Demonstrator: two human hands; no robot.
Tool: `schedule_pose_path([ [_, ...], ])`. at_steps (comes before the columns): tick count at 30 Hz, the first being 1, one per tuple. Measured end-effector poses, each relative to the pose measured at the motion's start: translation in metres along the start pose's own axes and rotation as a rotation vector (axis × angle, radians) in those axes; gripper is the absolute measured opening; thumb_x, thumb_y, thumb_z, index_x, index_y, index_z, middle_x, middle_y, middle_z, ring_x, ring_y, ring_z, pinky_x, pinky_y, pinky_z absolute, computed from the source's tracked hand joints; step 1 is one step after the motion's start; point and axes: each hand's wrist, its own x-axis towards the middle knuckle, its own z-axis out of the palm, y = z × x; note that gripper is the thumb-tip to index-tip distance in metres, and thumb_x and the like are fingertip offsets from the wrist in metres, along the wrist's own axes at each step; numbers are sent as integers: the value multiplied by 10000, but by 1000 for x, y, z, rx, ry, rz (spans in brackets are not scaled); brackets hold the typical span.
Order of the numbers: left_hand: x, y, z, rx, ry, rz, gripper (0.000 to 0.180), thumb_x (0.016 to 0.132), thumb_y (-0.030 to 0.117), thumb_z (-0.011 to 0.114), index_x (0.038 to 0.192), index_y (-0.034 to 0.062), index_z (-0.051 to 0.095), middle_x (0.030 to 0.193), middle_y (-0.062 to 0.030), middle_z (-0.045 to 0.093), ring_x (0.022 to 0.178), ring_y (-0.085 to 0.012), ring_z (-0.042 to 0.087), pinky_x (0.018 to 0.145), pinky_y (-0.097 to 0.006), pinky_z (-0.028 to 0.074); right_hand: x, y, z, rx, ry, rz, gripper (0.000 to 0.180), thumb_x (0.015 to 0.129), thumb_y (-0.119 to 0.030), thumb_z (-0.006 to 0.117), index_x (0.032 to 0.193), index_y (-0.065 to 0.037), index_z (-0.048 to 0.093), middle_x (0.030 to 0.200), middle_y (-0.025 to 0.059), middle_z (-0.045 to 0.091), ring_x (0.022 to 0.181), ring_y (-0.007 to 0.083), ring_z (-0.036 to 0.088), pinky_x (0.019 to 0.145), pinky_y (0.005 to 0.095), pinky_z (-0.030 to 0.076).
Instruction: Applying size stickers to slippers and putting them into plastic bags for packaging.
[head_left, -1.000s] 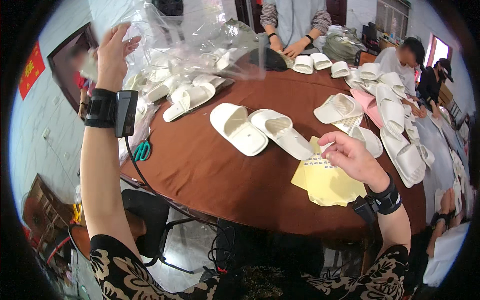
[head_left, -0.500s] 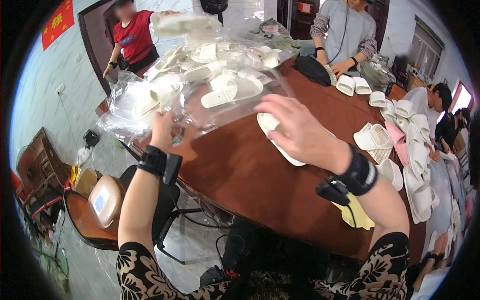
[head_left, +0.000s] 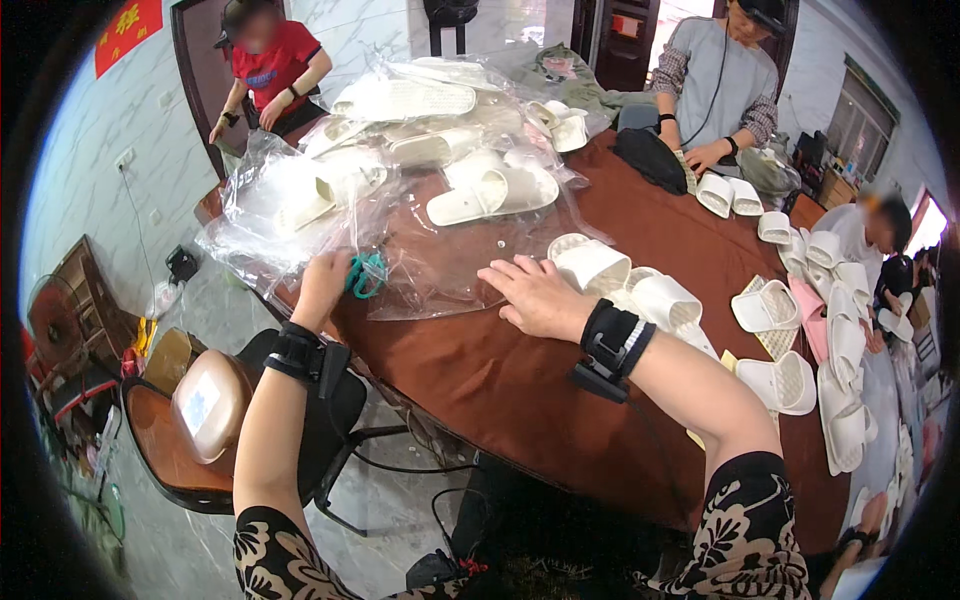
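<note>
My left hand point(head_left: 323, 288) is closed at the near edge of a clear plastic bag point(head_left: 262, 195), its fingertips partly hidden. Green-handled scissors point(head_left: 367, 274) lie right beside those fingers. My right hand point(head_left: 540, 298) reaches over the bag's near edge, fingers spread and nothing in them. Just beyond and to the right of it lie a white slipper point(head_left: 592, 266) and another white slipper point(head_left: 668, 303). On the bag in front of me rests a white slipper point(head_left: 492, 192), below a heap of white slippers point(head_left: 405, 100) wrapped in clear plastic.
The table has a brown cover point(head_left: 450, 370). White slippers point(head_left: 845, 330) and a pink slipper point(head_left: 812, 325) line its right side. Co-workers stand at the far side, one in a red shirt point(head_left: 278, 65), one handling a black bag point(head_left: 650, 160). A chair point(head_left: 150, 430) stands at left.
My right hand has come down and left from above the slippers, uncovering them. My left hand has drawn nearer to me, and the scissors show more fully. The red-shirted person has lowered an arm.
</note>
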Motion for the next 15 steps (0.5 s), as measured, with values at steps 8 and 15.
schedule_pose_path([
  [8,3,21,21,720,-74,174,468,757,357,645,1100,39,629,1018,-274,626,1019,-412,577,878,-471,460,9,6,6,10,14,-2,457,848,-150,609,1284,-98,480,1302,78,481,1168,302,456,942,479,353],
  [15,8,-1,-12,312,266,60,477,753,320,647,1106,2,610,830,-245,666,814,-366,668,724,-440,506,17,2,14,57,57,-12,399,866,-135,579,1256,-98,504,1277,85,512,1135,314,486,952,497,343],
])
